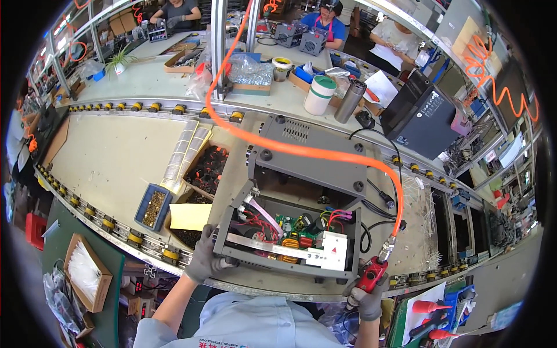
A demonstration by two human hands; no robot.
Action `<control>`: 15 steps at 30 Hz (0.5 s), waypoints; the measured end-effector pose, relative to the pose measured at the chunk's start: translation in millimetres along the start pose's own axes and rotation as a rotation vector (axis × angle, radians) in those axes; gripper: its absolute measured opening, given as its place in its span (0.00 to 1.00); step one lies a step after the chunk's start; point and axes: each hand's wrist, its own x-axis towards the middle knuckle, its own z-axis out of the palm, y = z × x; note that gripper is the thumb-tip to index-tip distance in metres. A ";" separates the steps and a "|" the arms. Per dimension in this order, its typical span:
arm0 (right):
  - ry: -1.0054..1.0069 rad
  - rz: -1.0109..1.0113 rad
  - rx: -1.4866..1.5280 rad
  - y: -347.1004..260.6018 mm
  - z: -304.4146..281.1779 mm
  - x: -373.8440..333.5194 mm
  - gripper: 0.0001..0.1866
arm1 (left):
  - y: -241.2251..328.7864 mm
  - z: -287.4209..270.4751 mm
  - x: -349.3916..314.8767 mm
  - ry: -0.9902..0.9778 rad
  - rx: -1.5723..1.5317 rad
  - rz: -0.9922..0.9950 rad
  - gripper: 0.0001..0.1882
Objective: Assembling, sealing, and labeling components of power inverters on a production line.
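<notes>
Our right grip is wrapped around the red air tool beside the open case on the surface; our left grip touches the case's end, clamped or not we cannot tell. If tugged, the orange hose could snag the grey cover.

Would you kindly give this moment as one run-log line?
left hand: touching open gray chassis, left end | right hand: gripping red tool | orange hose: joined to tool | copper coil: inside chassis
</notes>
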 end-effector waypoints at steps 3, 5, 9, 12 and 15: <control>0.097 -0.252 -0.033 -7.8 10.8 -3.5 0.42 | 25.2 -12.3 -6.2 0.091 0.114 0.037 0.51; 0.139 -0.284 -0.053 -40.8 24.9 -8.5 0.40 | 71.2 -24.5 2.2 0.133 0.066 -0.026 0.46; 0.124 -0.190 -0.118 -75.1 43.7 13.1 0.31 | 103.3 -40.6 40.3 0.025 0.181 -0.160 0.29; 0.118 -0.285 -0.317 -55.5 27.2 50.8 0.24 | 98.2 -41.4 57.4 -0.011 0.252 -0.147 0.26; 0.132 -0.198 -0.211 -63.4 35.6 62.3 0.25 | 82.1 -39.2 56.0 0.046 0.214 -0.193 0.27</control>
